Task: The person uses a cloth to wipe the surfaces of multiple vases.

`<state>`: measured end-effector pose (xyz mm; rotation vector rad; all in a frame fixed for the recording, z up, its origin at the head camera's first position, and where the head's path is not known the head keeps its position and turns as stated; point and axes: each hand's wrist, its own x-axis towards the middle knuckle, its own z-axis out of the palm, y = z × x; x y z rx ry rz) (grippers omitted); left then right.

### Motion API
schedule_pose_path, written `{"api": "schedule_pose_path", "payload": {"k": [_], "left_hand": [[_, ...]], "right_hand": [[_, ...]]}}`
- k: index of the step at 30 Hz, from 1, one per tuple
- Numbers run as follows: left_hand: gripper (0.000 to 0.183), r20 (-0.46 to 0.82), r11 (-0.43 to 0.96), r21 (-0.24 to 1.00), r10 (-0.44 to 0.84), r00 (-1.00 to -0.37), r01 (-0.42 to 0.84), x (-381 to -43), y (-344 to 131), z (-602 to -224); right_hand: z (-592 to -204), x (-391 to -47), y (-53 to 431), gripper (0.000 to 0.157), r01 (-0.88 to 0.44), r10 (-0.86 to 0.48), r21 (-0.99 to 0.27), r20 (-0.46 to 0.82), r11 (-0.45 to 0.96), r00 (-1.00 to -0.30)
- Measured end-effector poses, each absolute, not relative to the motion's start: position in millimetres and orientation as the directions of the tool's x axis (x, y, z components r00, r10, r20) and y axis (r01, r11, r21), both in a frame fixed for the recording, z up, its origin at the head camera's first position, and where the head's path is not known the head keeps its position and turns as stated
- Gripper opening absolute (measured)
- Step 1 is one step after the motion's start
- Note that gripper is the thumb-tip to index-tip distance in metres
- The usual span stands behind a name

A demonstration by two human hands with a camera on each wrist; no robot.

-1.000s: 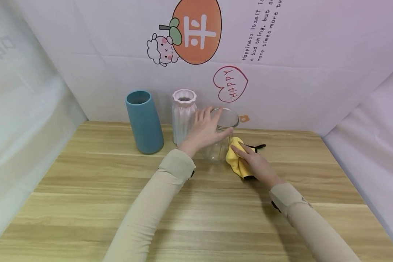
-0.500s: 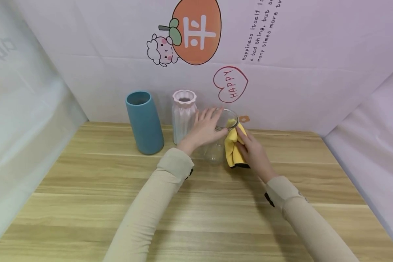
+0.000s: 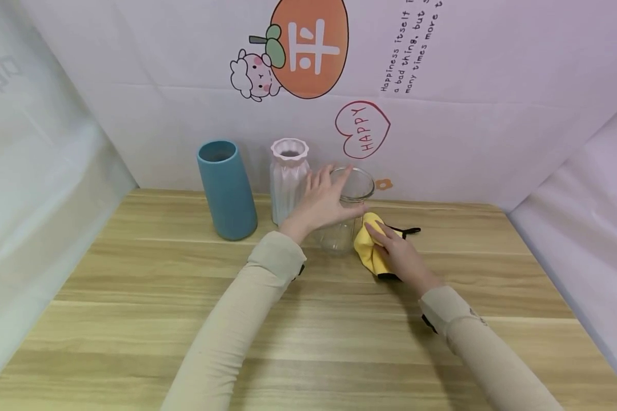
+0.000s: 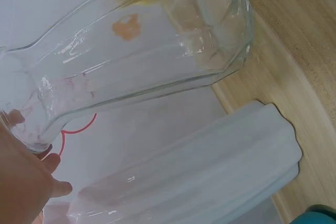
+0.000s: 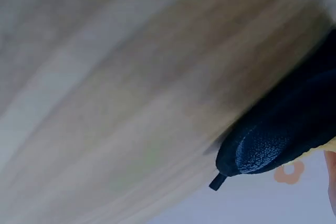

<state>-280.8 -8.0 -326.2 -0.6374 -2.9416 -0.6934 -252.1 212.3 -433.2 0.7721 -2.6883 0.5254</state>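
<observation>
Before a printed white backdrop (image 3: 468,148) runs a wood-grain table (image 3: 308,354), reached across by a person's two arms in beige sleeves (image 3: 231,331). A tall blue vase (image 3: 228,197) stands upright at left; at the far right of the row, a clear glass vase (image 3: 339,235) stands upright on the tabletop, with a pale ribbed vase (image 3: 286,185) between them. The left hand (image 3: 320,206), fingers spread wide, grips the glass vase's neck between thumb and fingers. The right hand (image 3: 403,258), fingers bent, pinches a yellow cloth (image 3: 366,244) by the glass's right side; whether cloth meets glass is unclear. A black loop (image 3: 412,230) trails from the cloth.
</observation>
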Motion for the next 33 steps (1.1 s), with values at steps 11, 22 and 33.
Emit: {"api": "schedule_pose_path", "payload": {"k": [11, 22, 33], "left_hand": [[0.087, 0.168, 0.809, 0.423, 0.374, -0.912, 0.409, -282.1, -8.0, -325.5], [0.086, 0.138, 0.811, 0.407, 0.401, -0.906, 0.421, -283.7, -11.2, -326.4], [0.09, 0.186, 0.835, 0.399, 0.331, -0.925, 0.379, -280.3, -5.5, -331.3]], "right_hand": [[-426.2, -250.4, 211.0, 0.054, -0.559, -0.45, -0.271, 0.372, 0.784, -0.812], [-404.9, -255.7, 189.8, 0.053, -0.612, -0.311, -0.347, 0.625, 0.711, -0.716], [-417.4, -254.9, 200.5, 0.054, -0.566, -0.389, -0.296, 0.486, 0.769, -0.782]]}}
